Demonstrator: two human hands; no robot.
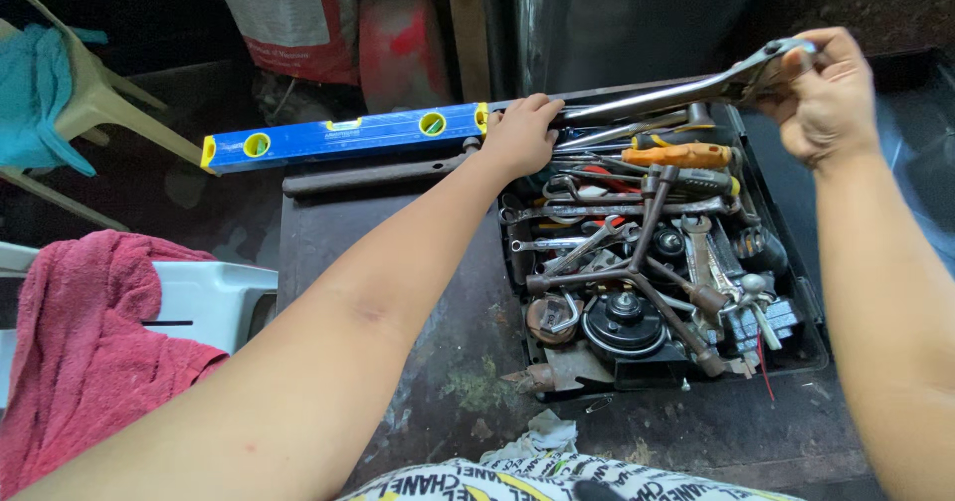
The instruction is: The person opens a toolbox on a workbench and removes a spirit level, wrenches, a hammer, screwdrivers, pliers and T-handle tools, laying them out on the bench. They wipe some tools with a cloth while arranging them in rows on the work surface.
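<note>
Head view: long steel wrench (657, 96) held level above the toolbox (811, 334), right hand (826, 98) closed around its head, left hand (520, 135) with fingers loosely curled over the other end beside the blue level (343, 137). Likely heavy, rigid, somewhat slick; best gripped at both ends.

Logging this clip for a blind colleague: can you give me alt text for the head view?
A person's two hands hold a long silver wrench over a black toolbox crammed with rusty tools: the right hand grips its far end, the left hand its near end. A blue spirit level lies behind, a red towel at left.
</note>
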